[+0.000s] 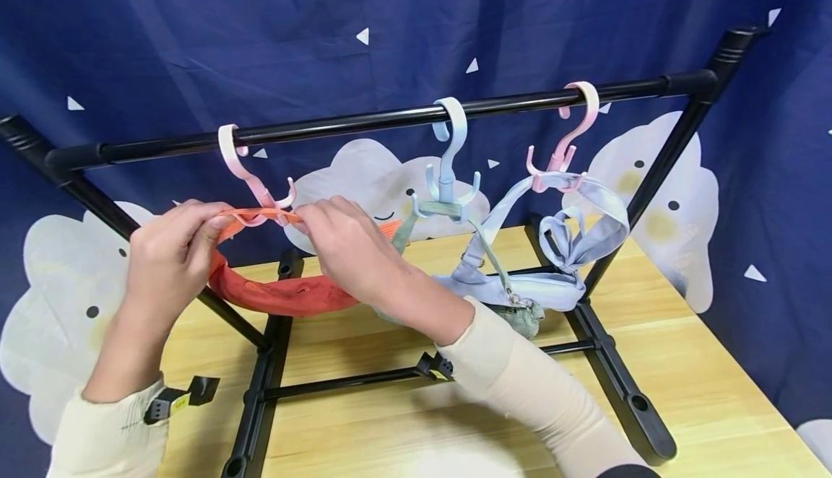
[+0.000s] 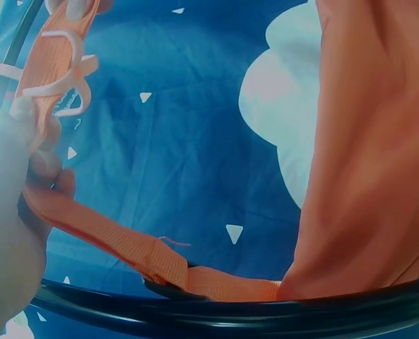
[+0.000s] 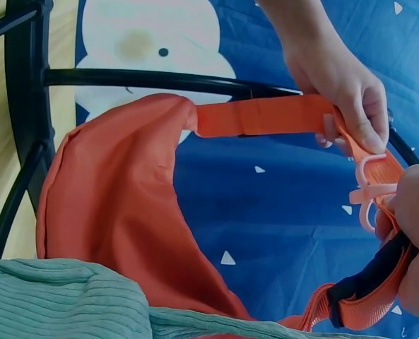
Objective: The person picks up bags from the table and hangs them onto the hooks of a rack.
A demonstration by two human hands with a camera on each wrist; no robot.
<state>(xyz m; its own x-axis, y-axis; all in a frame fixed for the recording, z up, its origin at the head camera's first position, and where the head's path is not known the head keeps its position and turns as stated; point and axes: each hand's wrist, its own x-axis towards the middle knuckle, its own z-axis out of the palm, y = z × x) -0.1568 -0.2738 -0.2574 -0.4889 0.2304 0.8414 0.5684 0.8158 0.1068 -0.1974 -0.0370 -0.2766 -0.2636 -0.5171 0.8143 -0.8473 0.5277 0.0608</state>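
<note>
Both your hands pinch the orange strap (image 1: 260, 215) — left hand (image 1: 170, 247), right hand (image 1: 347, 247) — at the pink hook (image 1: 256, 178).

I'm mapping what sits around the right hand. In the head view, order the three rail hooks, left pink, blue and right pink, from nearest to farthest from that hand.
From the right hand:
1. Left pink hook, just to the hand's left, its prongs at the fingertips with the orange strap.
2. Blue hook, mid rail, up and to the right.
3. Right pink hook, far right on the rail.
</note>
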